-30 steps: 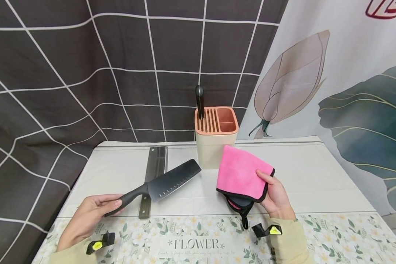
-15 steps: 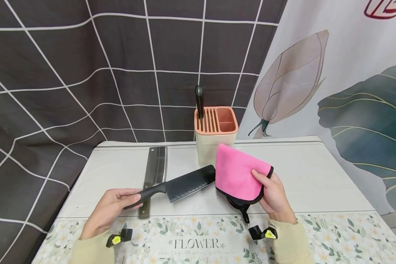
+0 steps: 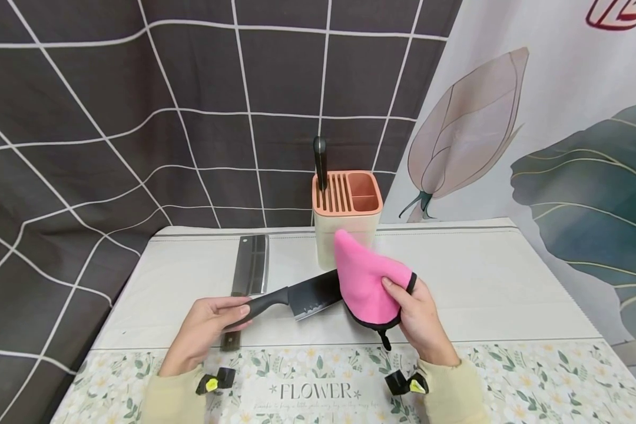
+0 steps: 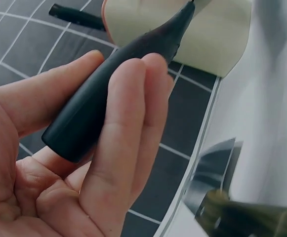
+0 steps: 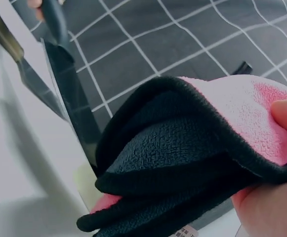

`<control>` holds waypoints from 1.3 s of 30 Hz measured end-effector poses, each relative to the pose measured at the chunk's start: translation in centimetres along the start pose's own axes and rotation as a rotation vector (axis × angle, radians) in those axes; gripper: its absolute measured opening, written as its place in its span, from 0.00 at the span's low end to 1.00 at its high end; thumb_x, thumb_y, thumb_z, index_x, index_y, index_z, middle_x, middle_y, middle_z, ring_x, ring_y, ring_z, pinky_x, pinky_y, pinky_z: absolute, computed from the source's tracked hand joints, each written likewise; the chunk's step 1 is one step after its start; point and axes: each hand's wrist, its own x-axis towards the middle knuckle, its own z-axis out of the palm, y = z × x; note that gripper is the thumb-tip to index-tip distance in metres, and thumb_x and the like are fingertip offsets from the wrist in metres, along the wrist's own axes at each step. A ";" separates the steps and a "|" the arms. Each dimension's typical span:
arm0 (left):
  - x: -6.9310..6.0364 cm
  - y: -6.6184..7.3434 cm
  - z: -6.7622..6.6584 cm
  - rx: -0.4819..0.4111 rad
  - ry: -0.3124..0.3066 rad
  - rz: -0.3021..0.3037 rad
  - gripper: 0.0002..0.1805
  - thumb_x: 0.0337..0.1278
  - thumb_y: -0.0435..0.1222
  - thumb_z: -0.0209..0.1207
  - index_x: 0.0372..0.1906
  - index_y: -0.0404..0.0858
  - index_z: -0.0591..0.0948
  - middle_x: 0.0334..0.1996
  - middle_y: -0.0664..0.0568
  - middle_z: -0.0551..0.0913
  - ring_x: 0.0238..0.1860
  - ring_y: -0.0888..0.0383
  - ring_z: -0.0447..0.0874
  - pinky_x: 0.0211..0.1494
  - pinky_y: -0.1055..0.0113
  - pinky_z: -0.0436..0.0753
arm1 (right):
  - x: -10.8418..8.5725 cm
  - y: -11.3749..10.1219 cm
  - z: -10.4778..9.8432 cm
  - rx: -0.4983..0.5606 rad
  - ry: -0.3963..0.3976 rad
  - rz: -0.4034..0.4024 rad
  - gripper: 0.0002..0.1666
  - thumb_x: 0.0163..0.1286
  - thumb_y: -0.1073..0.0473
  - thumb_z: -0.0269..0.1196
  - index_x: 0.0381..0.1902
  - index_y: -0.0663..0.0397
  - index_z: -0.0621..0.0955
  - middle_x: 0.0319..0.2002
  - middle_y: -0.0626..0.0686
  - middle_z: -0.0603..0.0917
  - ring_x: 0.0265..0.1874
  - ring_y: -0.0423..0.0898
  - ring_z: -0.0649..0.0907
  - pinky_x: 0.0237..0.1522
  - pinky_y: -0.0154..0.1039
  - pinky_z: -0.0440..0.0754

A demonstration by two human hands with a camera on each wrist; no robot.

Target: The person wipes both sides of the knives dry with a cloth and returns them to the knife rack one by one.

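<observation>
My left hand [image 3: 204,330] grips the dark handle of a black kitchen knife [image 3: 315,294], a broad cleaver-shaped one held above the table with its blade pointing right. In the left wrist view the fingers curl about that handle [image 4: 108,84]. A pink cloth [image 3: 371,280] with black edging and a dark reverse side is pinched in my right hand [image 3: 418,318]. The cloth hides the tip of the blade; the right wrist view shows its folds [image 5: 168,148] by the blade [image 5: 71,94]. A second cleaver [image 3: 251,265] lies on the table behind the left hand.
A cream knife block [image 3: 325,241] with an orange slotted top stands at the back, one black-handled knife [image 3: 320,165] in a slot. The white table [image 3: 482,277] carries a floral mat with "FLOWER" printed at the front. Dark grid-patterned fabric [image 3: 201,76] hangs behind.
My left hand has moved right with the knife, while my right hand has come left with the cloth. The blade's end is now behind the folded cloth.
</observation>
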 end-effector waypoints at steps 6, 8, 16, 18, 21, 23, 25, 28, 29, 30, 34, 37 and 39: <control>0.3 0.1 0.9 -0.029 0.014 -0.008 0.19 0.65 0.26 0.61 0.57 0.18 0.77 0.55 0.29 0.80 0.46 0.44 0.89 0.52 0.63 0.84 | -0.1 0.6 0.9 -0.250 -0.064 -0.061 0.19 0.75 0.69 0.55 0.62 0.70 0.76 0.52 0.45 0.83 0.50 0.38 0.81 0.53 0.31 0.80; 0.3 0.1 1.2 -0.037 0.011 -0.009 0.19 0.64 0.26 0.61 0.57 0.19 0.78 0.55 0.30 0.80 0.47 0.43 0.88 0.52 0.63 0.84 | -0.2 0.8 1.3 -0.300 -0.102 -0.103 0.21 0.75 0.70 0.55 0.63 0.72 0.74 0.56 0.47 0.82 0.54 0.37 0.80 0.57 0.30 0.78; 0.4 0.3 1.9 -0.093 -0.018 -0.012 0.21 0.64 0.25 0.61 0.59 0.17 0.75 0.58 0.28 0.78 0.48 0.44 0.88 0.53 0.62 0.84 | -0.8 1.8 2.6 -0.497 -0.215 -0.191 0.22 0.73 0.72 0.56 0.62 0.60 0.79 0.62 0.57 0.79 0.60 0.37 0.76 0.60 0.28 0.74; 0.4 0.3 2.0 -0.096 -0.019 -0.015 0.21 0.65 0.26 0.61 0.59 0.17 0.75 0.58 0.28 0.78 0.48 0.43 0.88 0.53 0.62 0.83 | -0.8 2.1 2.8 -0.546 -0.251 -0.205 0.24 0.73 0.72 0.56 0.64 0.55 0.78 0.62 0.53 0.80 0.60 0.39 0.76 0.60 0.28 0.73; 0.4 0.4 2.3 -0.099 -0.019 -0.018 0.21 0.65 0.26 0.61 0.58 0.17 0.75 0.57 0.28 0.78 0.48 0.40 0.87 0.53 0.62 0.84 | -0.9 2.4 3.1 -0.580 -0.296 -0.235 0.27 0.73 0.72 0.56 0.67 0.50 0.76 0.64 0.49 0.79 0.64 0.43 0.75 0.64 0.29 0.69; 0.4 0.4 2.4 -0.102 -0.018 -0.017 0.20 0.65 0.26 0.61 0.58 0.17 0.76 0.56 0.29 0.79 0.47 0.40 0.88 0.52 0.62 0.84 | -0.9 2.7 3.3 -0.597 -0.317 -0.259 0.28 0.73 0.72 0.56 0.68 0.50 0.75 0.66 0.49 0.78 0.67 0.47 0.73 0.66 0.29 0.66; 0.4 0.4 2.5 -0.110 -0.018 -0.014 0.20 0.65 0.26 0.61 0.57 0.17 0.76 0.55 0.29 0.80 0.46 0.39 0.88 0.52 0.62 0.84 | -1.0 2.9 3.5 -0.619 -0.327 -0.273 0.30 0.72 0.73 0.57 0.69 0.50 0.74 0.67 0.49 0.77 0.69 0.49 0.72 0.69 0.30 0.64; 0.4 0.4 2.6 -0.123 -0.024 -0.008 0.20 0.65 0.26 0.61 0.57 0.16 0.76 0.53 0.30 0.82 0.46 0.40 0.88 0.52 0.62 0.84 | -1.0 3.2 3.7 -0.686 -0.350 -0.295 0.33 0.69 0.75 0.57 0.70 0.51 0.73 0.68 0.49 0.76 0.70 0.51 0.71 0.72 0.36 0.62; 0.4 0.4 2.6 -0.125 -0.027 -0.006 0.21 0.65 0.27 0.61 0.57 0.16 0.75 0.53 0.30 0.82 0.46 0.40 0.88 0.53 0.62 0.84 | -1.1 3.3 3.7 -0.706 -0.358 -0.295 0.35 0.67 0.76 0.57 0.71 0.51 0.72 0.68 0.48 0.75 0.71 0.51 0.70 0.72 0.38 0.62; 0.4 0.4 2.6 -0.126 -0.030 -0.004 0.21 0.65 0.27 0.61 0.57 0.16 0.75 0.52 0.30 0.82 0.46 0.40 0.88 0.53 0.62 0.84 | -1.1 3.3 3.8 -0.724 -0.367 -0.293 0.36 0.67 0.75 0.58 0.71 0.50 0.72 0.69 0.47 0.74 0.71 0.50 0.70 0.73 0.39 0.62; 0.4 0.4 2.7 -0.129 -0.030 -0.006 0.21 0.65 0.27 0.62 0.57 0.16 0.75 0.52 0.30 0.82 0.45 0.40 0.88 0.53 0.62 0.84 | -1.2 3.4 4.0 -0.788 -0.394 -0.286 0.38 0.64 0.73 0.61 0.72 0.48 0.72 0.72 0.46 0.71 0.73 0.48 0.66 0.74 0.45 0.60; 0.4 0.3 2.8 -0.131 -0.030 -0.011 0.21 0.65 0.27 0.62 0.57 0.16 0.75 0.52 0.31 0.82 0.45 0.40 0.88 0.53 0.62 0.83 | -1.3 3.4 4.1 -0.851 -0.407 -0.297 0.40 0.60 0.72 0.63 0.71 0.49 0.73 0.72 0.47 0.71 0.74 0.49 0.65 0.75 0.47 0.59; 0.4 0.3 2.8 -0.133 -0.031 -0.012 0.21 0.65 0.27 0.62 0.57 0.17 0.76 0.53 0.31 0.82 0.45 0.40 0.88 0.53 0.62 0.83 | -1.2 3.5 4.2 -0.894 -0.414 -0.301 0.41 0.57 0.72 0.64 0.70 0.51 0.74 0.72 0.47 0.70 0.75 0.49 0.64 0.75 0.48 0.58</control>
